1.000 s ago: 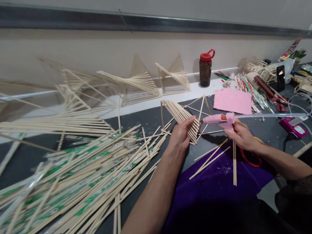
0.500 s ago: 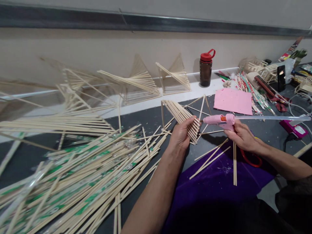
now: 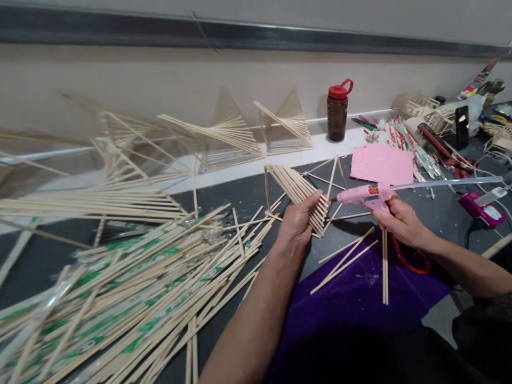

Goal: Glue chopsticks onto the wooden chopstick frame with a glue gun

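My left hand (image 3: 298,221) grips the lower right end of a twisted fan of wooden sticks (image 3: 294,186), with the thumb lying across the sticks. A pink glue gun (image 3: 370,195) is in my right hand (image 3: 400,220), its nozzle pointing left close to the stick ends by my left thumb. A long clear glue stick (image 3: 448,183) juts out of the gun's back. Loose sticks (image 3: 346,264) rest on the purple cloth (image 3: 344,304) below the gun. Red scissor handles (image 3: 408,261) lie partly under my right wrist.
A big pile of sticks and green-printed wrappers (image 3: 152,277) covers the left. Finished-looking stick structures (image 3: 228,136) stand along the wall. Farther right are a red-lidded bottle (image 3: 337,112), pink sheet (image 3: 382,164), phone (image 3: 462,127) and purple power block (image 3: 482,209) with cables.
The glue gun and my right hand have shifted slightly right, and the gun's rear and the clear glue stick have tilted up. My left hand holds the sticks as before.
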